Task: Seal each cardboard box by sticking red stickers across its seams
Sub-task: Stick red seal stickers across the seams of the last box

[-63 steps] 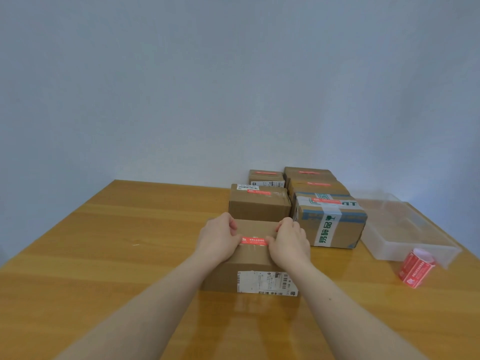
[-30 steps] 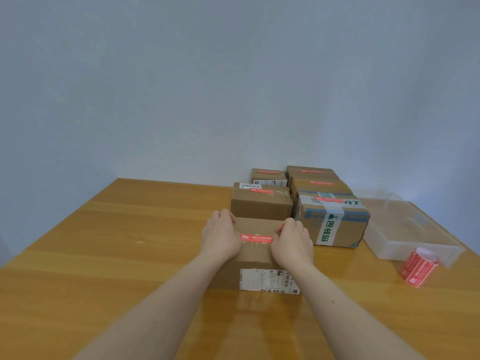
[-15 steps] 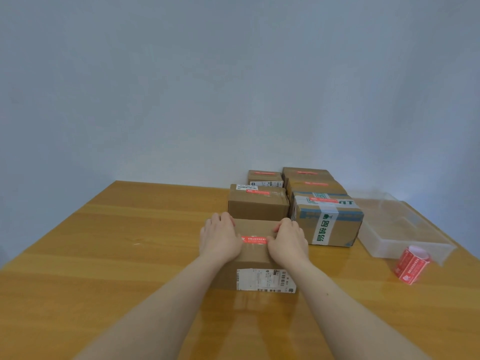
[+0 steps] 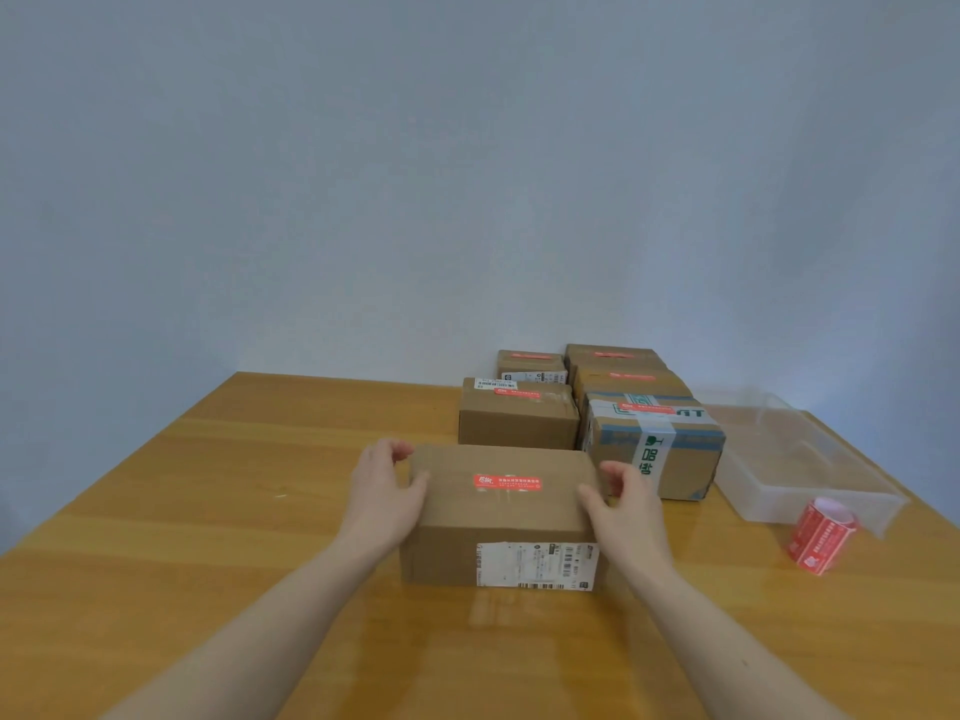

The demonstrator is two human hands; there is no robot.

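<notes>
A brown cardboard box sits on the wooden table in front of me, with a white shipping label on its near side. A red sticker lies flat across the seam on its top. My left hand grips the box's left end, thumb on the top face and fingers curled round the far corner. My right hand grips the right end the same way, thumb on the top edge. A roll of red stickers stands on the table to the right, apart from both hands.
Behind the box stand several other boxes with red stickers on top: a plain one, a taped one with green print, and more at the back. A clear plastic tray lies at the right.
Both hands have moved off the top of the box, where they pressed beside the sticker, and out to its left and right ends. The whole sticker now shows.
</notes>
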